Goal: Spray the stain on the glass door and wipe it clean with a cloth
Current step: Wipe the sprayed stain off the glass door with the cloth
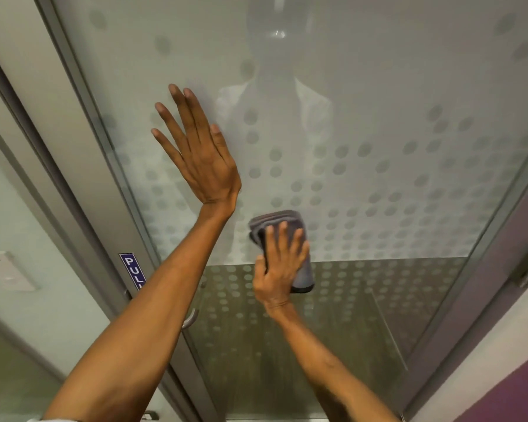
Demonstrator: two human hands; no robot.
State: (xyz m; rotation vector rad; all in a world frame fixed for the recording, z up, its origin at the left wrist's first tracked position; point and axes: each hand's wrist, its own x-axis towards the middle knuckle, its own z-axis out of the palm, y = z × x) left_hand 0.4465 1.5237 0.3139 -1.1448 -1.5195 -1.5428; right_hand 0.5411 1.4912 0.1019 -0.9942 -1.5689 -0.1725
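Observation:
The glass door (378, 102) fills the view, frosted with a pattern of grey dots. My left hand (200, 150) lies flat against the glass at upper left, fingers spread, holding nothing. Lower down, near the middle, my right hand (279, 268) presses a folded grey cloth (302, 263) flat onto the glass, where the frosted band meets the clearer lower pane. I cannot make out a stain, and no spray bottle is in view.
A grey metal door frame (83, 141) runs down the left with a blue PULL sign (133, 271) and a curved metal handle (191, 319) below it. A white switch plate (8, 271) sits on the left wall. A purple wall (506, 397) lies at lower right.

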